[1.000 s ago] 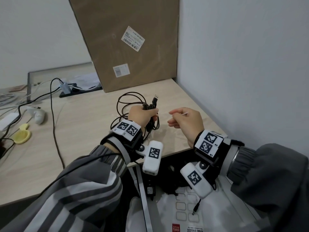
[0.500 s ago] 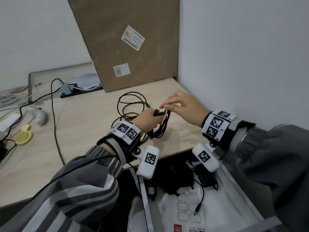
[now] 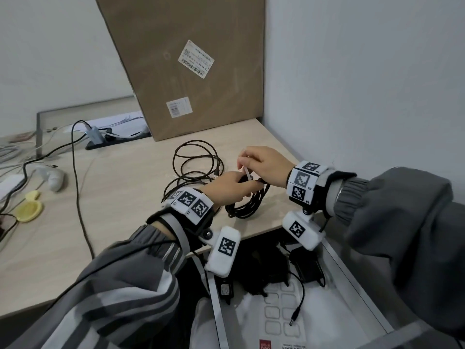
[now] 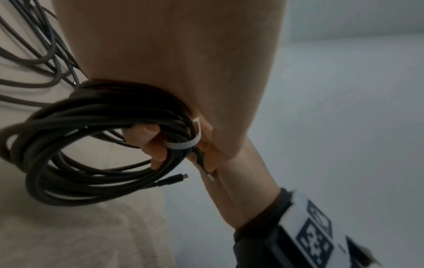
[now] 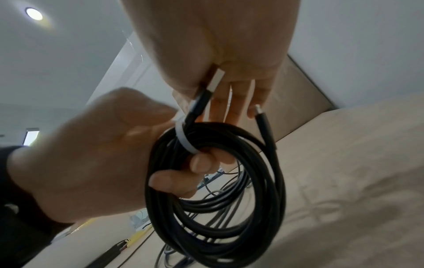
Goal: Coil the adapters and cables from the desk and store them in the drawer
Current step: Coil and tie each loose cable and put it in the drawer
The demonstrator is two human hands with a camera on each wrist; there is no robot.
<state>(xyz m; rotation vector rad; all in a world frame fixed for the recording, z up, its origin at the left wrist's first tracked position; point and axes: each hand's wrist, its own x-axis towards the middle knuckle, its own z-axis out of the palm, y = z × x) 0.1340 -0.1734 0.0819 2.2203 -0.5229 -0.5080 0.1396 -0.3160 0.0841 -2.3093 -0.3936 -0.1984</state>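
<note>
My left hand (image 3: 239, 183) grips a coiled black cable (image 3: 247, 205) just above the desk's front right corner, with its fingers (image 4: 146, 136) curled through the loops. My right hand (image 3: 244, 163) sits right above it and pinches a white cable tie (image 3: 247, 173). The tie (image 5: 183, 137) loops round the bundle beside the USB plug (image 5: 215, 79). The small plug end (image 4: 181, 176) hangs free. A second black cable (image 3: 196, 162) lies loose on the desk (image 3: 113, 197) behind my hands. The open drawer (image 3: 352, 285) below holds black adapters (image 3: 305, 269).
A large cardboard box (image 3: 188, 59) leans against the back wall and the right wall is close. At the left are a long black cord (image 3: 75, 172), a white mouse (image 3: 52, 176), a yellow object (image 3: 27, 209) and a hub (image 3: 94, 134). A white sheet (image 3: 284, 316) lines the drawer.
My right hand has come in from the right with the white tie and now holds it against the coil. My left hand has shifted slightly forward, still gripping the coil.
</note>
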